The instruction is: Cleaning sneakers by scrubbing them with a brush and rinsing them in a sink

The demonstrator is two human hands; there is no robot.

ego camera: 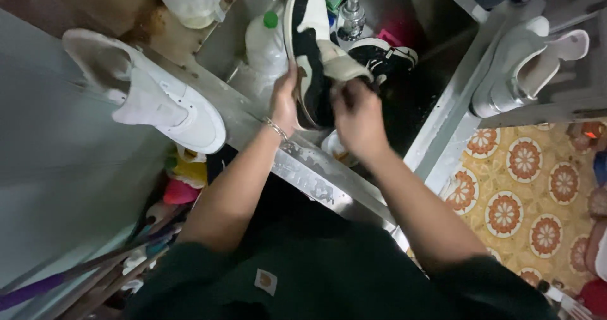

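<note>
There is a single view, from a camera worn on the person's head. It looks steeply down past the chest and both forearms into a metal sink (436, 114), and the frame is rolled, so the sink's front edge runs on a slant from upper left to lower right. The camera sits close: the arms fill the middle of the picture and the dark shirt fills the bottom. At the left edge lies the counter (57, 168), and at the right a strip of patterned floor (525, 200) shows far below. The tap (351, 10) marks the far side, at the top.
</note>
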